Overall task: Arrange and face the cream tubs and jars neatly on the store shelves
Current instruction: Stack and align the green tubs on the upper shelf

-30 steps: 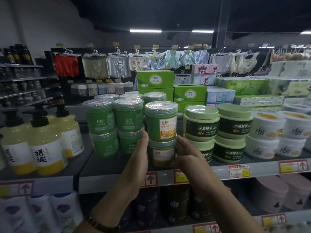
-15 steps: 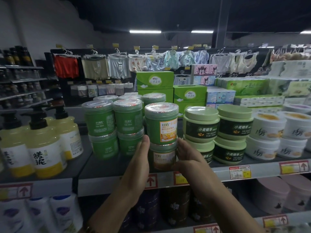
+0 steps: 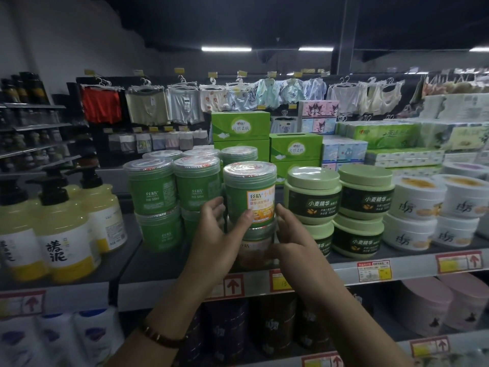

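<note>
Facing stock, the left grip (image 3: 217,234) clasps the top cream jar (image 3: 250,192) and the right grip (image 3: 293,242) the lower jar (image 3: 260,235); slow twisting should square labels without tipping the stack.

jar (image 3: 248,182) green w/ orange label; tubs (image 3: 312,203) pale-green w/ dk bands; bottles (image 3: 63,234) yellow.
</note>
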Action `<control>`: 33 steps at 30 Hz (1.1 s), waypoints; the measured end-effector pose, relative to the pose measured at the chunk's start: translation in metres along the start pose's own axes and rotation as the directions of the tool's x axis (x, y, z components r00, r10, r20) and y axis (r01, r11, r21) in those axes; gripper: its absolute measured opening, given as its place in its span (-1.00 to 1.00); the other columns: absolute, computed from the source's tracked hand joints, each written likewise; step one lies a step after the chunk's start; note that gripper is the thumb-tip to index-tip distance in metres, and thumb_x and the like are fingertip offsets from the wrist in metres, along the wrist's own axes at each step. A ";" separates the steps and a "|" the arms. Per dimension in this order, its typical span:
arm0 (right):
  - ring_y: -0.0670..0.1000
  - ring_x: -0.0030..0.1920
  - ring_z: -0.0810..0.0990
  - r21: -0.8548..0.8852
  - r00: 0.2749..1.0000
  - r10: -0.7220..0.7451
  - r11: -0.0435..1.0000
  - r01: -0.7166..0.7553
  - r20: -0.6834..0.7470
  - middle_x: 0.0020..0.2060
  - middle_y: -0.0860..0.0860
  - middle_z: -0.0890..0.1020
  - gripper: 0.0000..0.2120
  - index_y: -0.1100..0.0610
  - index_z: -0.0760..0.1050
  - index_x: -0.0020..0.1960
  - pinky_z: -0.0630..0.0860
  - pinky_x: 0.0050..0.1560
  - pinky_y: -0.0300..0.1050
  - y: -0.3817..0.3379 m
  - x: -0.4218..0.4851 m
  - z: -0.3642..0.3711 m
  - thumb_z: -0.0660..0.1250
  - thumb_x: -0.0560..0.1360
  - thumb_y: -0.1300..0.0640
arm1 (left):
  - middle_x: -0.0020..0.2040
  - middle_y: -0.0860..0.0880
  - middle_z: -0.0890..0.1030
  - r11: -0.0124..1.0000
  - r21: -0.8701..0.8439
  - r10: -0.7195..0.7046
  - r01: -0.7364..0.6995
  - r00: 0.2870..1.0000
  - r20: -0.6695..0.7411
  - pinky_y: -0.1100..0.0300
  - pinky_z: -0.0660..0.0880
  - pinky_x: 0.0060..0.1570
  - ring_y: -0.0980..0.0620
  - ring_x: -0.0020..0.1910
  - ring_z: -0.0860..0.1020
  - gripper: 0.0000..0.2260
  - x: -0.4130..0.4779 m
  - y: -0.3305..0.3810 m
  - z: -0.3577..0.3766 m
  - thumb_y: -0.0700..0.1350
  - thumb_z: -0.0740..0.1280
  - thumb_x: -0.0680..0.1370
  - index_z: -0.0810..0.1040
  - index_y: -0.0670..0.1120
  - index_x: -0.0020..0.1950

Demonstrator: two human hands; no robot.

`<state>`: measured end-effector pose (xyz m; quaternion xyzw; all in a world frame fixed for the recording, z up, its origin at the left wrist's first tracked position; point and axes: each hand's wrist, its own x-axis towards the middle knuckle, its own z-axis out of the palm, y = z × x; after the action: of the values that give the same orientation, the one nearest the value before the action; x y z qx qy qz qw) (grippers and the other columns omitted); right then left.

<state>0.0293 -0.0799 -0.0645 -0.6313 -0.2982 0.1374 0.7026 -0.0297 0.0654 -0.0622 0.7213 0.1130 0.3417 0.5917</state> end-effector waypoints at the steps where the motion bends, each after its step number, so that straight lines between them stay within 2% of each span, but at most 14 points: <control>1: -0.17 0.22 0.70 -0.012 1.000 0.007 1.000 -0.007 -0.012 0.20 -0.15 0.73 -0.24 0.01 0.41 0.51 0.63 0.31 -0.07 0.001 0.002 0.000 0.16 0.48 0.62 | 0.39 0.11 0.49 1.000 0.011 0.015 -0.015 1.000 0.000 0.36 0.52 0.15 0.31 0.24 0.54 -0.41 0.002 0.000 0.001 0.04 0.51 0.52 0.34 0.03 0.48; 4: -0.13 0.31 0.66 -0.020 1.000 0.004 1.000 -0.004 -0.007 0.34 -0.04 0.67 -0.23 0.10 0.36 0.59 0.58 0.40 0.02 0.002 0.006 -0.001 0.14 0.48 0.62 | 0.22 0.19 0.57 0.998 0.005 0.055 -0.055 0.998 0.016 0.44 0.56 -0.07 0.37 0.06 0.63 -0.47 0.007 -0.001 0.003 -0.07 0.56 0.49 0.39 0.04 0.37; 7: -0.10 0.31 0.66 -0.051 1.000 -0.017 0.999 0.017 -0.004 0.33 -0.02 0.68 -0.23 0.10 0.42 0.55 0.59 0.38 -0.02 -0.001 0.007 -0.002 0.12 0.46 0.64 | 0.14 0.15 0.62 0.997 -0.009 0.075 -0.075 0.997 0.023 0.39 0.59 -0.11 0.31 0.04 0.67 -0.49 0.011 -0.004 0.006 -0.14 0.57 0.48 0.40 0.04 0.32; 11: -0.12 0.29 0.67 -0.045 0.999 -0.052 0.998 0.052 0.002 0.28 -0.06 0.71 -0.26 0.05 0.51 0.47 0.59 0.39 -0.01 0.000 0.006 -0.005 0.13 0.44 0.61 | 0.23 0.09 0.64 0.995 -0.010 0.096 -0.096 0.995 0.011 0.32 0.61 -0.05 0.22 0.10 0.68 -0.47 0.013 -0.011 0.006 -0.13 0.57 0.48 0.40 0.03 0.36; 15: -0.11 0.36 0.62 -0.035 0.998 -0.058 0.998 0.058 0.004 0.34 -0.09 0.68 -0.22 -0.03 0.48 0.49 0.54 0.46 0.11 0.004 0.006 -0.007 0.20 0.31 0.37 | 0.27 0.10 0.64 0.995 -0.008 0.101 -0.101 0.994 0.043 0.30 0.61 -0.01 0.20 0.15 0.67 -0.46 0.016 -0.016 0.004 -0.08 0.54 0.51 0.39 0.05 0.42; 18: -0.09 0.38 0.62 -0.035 0.997 -0.074 0.997 0.075 0.025 0.34 -0.07 0.68 -0.23 -0.01 0.49 0.48 0.53 0.46 0.13 0.006 0.007 -0.008 0.20 0.30 0.38 | 0.28 0.12 0.63 0.994 -0.011 0.109 -0.109 0.990 0.088 0.35 0.59 0.00 0.24 0.16 0.65 -0.46 0.020 -0.017 0.001 -0.08 0.51 0.52 0.38 0.06 0.45; 21: -0.13 0.44 0.55 -0.094 0.997 -0.076 0.993 0.076 0.000 0.40 -0.12 0.62 -0.18 -0.01 0.44 0.55 0.49 0.49 0.14 0.014 0.010 -0.010 0.21 0.30 0.35 | 0.29 0.15 0.63 0.995 -0.010 0.103 -0.103 0.984 0.147 0.38 0.57 0.02 0.27 0.20 0.63 -0.43 0.025 -0.018 -0.006 0.02 0.49 0.47 0.37 0.12 0.45; 24: -0.19 0.47 0.50 -0.132 0.996 -0.087 0.988 0.084 -0.019 0.42 -0.18 0.59 -0.16 -0.03 0.41 0.58 0.46 0.51 0.12 0.019 0.008 -0.011 0.23 0.30 0.33 | 0.31 0.13 0.64 0.997 -0.035 0.079 -0.073 0.975 0.209 0.29 0.58 0.10 0.19 0.29 0.61 -0.43 0.030 -0.021 -0.012 0.05 0.48 0.46 0.38 0.16 0.44; 27: -0.19 0.42 0.55 -0.111 0.993 -0.116 0.987 0.114 -0.011 0.35 -0.18 0.65 -0.25 0.00 0.49 0.49 0.49 0.48 0.14 0.021 0.005 -0.011 0.25 0.35 0.43 | 0.33 0.14 0.64 0.997 -0.066 0.065 -0.050 0.965 0.253 0.20 0.55 0.20 0.15 0.34 0.59 -0.42 0.033 -0.023 -0.016 0.01 0.45 0.50 0.37 0.10 0.50; 31: -0.15 0.45 0.53 -0.100 0.989 -0.145 0.985 0.144 0.001 0.36 -0.12 0.64 -0.28 0.04 0.50 0.46 0.47 0.50 0.17 0.026 0.004 -0.010 0.24 0.40 0.54 | 0.21 0.33 0.66 0.998 -0.048 0.053 -0.041 0.956 0.290 0.32 0.55 0.18 0.29 0.28 0.59 -0.59 0.035 -0.020 -0.019 -0.01 0.39 0.52 0.44 0.21 0.34; 33: -0.17 0.45 0.52 -0.098 0.989 -0.150 0.984 0.149 -0.011 0.38 -0.14 0.63 -0.29 0.05 0.50 0.47 0.46 0.51 0.14 0.027 0.003 -0.010 0.26 0.38 0.48 | 0.18 0.35 0.66 0.998 -0.041 0.054 -0.043 0.949 0.311 0.39 0.54 0.15 0.33 0.24 0.59 -0.62 0.035 -0.018 -0.020 -0.03 0.37 0.53 0.45 0.18 0.33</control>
<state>0.0422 -0.0815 -0.0904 -0.6419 -0.3446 0.0637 0.6820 -0.0118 0.1063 -0.0652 0.7589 -0.0056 0.2396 0.6056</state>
